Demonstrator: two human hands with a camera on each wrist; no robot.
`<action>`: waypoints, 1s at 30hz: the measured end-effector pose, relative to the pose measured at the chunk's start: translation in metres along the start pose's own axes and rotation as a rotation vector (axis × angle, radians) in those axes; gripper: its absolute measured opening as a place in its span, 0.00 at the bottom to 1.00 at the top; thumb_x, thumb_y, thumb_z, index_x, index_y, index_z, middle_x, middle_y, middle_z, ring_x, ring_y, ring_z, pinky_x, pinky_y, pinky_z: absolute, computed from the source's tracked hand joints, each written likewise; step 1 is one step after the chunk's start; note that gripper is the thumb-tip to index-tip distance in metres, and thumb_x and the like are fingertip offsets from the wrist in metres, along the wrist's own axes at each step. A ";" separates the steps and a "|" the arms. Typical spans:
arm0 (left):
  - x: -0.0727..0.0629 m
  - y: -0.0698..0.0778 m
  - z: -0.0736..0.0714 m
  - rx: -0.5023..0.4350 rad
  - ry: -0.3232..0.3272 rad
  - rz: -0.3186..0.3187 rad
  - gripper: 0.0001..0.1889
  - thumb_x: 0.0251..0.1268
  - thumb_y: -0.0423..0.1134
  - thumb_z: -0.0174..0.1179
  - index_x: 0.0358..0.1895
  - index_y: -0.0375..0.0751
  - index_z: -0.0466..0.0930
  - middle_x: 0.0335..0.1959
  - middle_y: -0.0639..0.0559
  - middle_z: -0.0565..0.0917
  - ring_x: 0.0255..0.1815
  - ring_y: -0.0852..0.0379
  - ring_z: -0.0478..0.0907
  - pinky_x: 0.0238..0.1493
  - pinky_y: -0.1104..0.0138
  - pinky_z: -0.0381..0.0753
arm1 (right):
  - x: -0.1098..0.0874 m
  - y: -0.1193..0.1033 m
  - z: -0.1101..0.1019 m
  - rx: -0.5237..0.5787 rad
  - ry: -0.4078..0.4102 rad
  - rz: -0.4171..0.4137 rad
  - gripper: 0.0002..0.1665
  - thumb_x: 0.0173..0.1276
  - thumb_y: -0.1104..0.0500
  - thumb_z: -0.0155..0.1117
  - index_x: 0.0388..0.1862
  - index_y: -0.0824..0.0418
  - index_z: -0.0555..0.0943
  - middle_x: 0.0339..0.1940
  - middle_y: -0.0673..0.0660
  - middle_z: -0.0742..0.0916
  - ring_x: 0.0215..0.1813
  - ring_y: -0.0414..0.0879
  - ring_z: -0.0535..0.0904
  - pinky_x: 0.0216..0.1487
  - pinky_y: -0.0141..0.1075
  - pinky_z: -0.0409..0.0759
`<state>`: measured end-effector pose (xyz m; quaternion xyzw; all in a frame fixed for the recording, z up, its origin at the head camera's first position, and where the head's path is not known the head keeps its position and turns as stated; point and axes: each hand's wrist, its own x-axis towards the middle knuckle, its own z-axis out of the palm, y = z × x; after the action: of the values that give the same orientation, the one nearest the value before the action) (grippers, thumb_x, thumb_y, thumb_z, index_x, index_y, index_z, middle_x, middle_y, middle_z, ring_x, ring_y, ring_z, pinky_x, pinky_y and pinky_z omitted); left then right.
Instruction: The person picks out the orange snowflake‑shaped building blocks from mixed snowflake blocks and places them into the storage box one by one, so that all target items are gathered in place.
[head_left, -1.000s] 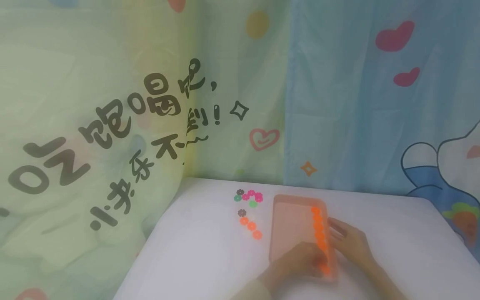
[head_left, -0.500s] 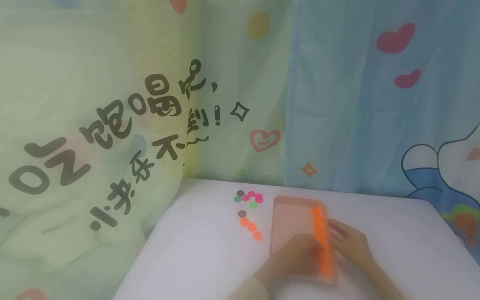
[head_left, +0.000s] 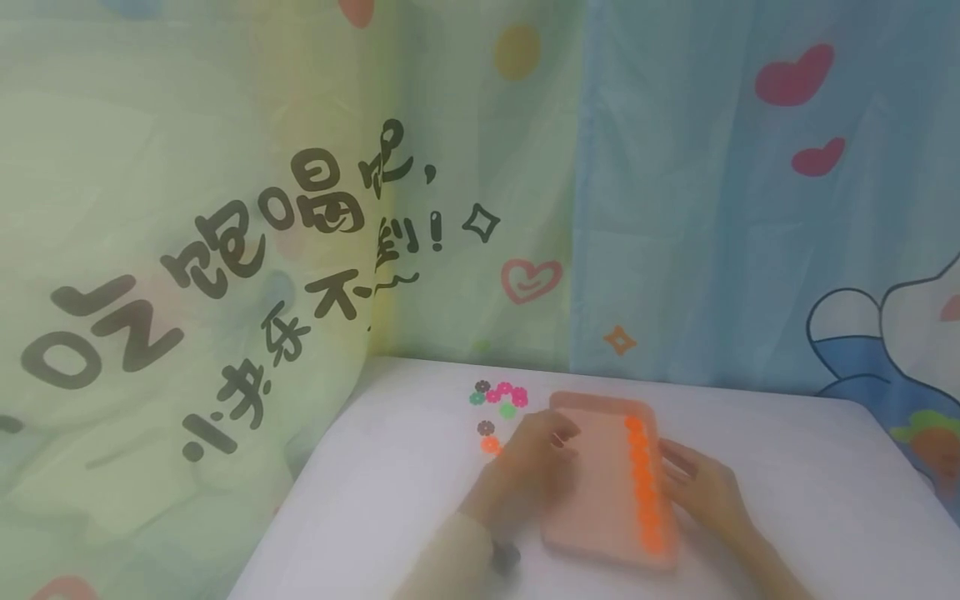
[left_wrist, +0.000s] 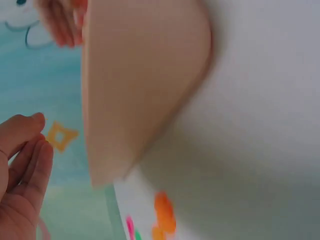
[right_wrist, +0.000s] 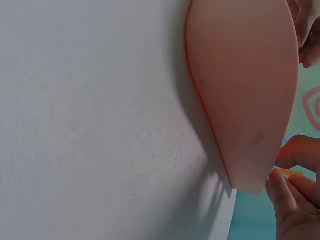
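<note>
A shallow pink tray [head_left: 600, 533] lies on the table, with a column of orange flower-shaped pieces [head_left: 643, 492] along its right wall. My left hand [head_left: 536, 450] is over the tray's left wall, thumb and fingers loosely bent. In the left wrist view, nothing shows between the left hand's [left_wrist: 25, 165] fingertips. At the right wall, my right hand [head_left: 701, 483] holds the tray's edge. Up close in the right wrist view, the right hand's [right_wrist: 297, 185] thumb is at the rim and a finger touches the outer wall.
Left of the tray lie loose flower-shaped pieces: an orange one [head_left: 491, 445], a dark one [head_left: 486, 428], pink ones [head_left: 519, 397] and green ones [head_left: 507, 411]. My left forearm and hand cover part of this area. A printed curtain [head_left: 480, 167] stands behind the white table [head_left: 390, 467].
My left hand has left the near end of the orange column and moved left and away from me to the tray's left wall. My right hand and the tray have stayed put.
</note>
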<state>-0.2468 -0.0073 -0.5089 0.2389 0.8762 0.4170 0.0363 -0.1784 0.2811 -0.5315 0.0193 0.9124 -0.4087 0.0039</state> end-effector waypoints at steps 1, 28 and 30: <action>0.002 -0.002 -0.004 0.008 0.002 0.021 0.14 0.65 0.43 0.64 0.53 0.57 0.79 0.45 0.64 0.79 0.44 0.65 0.76 0.46 0.69 0.78 | -0.001 -0.001 0.000 0.006 -0.003 0.003 0.43 0.65 0.44 0.66 0.72 0.66 0.65 0.69 0.66 0.73 0.68 0.64 0.68 0.58 0.54 0.74; -0.004 -0.092 -0.080 0.130 -0.104 -0.194 0.10 0.61 0.33 0.65 0.45 0.49 0.84 0.39 0.60 0.82 0.50 0.55 0.77 0.55 0.59 0.76 | 0.011 0.016 0.006 0.026 -0.041 0.102 0.53 0.60 0.30 0.63 0.75 0.59 0.62 0.72 0.62 0.70 0.72 0.64 0.62 0.61 0.59 0.69; -0.003 -0.096 -0.079 0.134 -0.111 -0.184 0.10 0.61 0.32 0.65 0.44 0.49 0.85 0.40 0.60 0.83 0.50 0.55 0.78 0.55 0.59 0.76 | 0.012 0.018 0.006 0.026 -0.041 0.107 0.53 0.59 0.29 0.63 0.75 0.58 0.63 0.72 0.62 0.70 0.72 0.63 0.62 0.61 0.59 0.69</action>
<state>-0.3020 -0.1162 -0.5295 0.1822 0.9170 0.3383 0.1070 -0.1902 0.2887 -0.5490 0.0597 0.9045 -0.4200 0.0444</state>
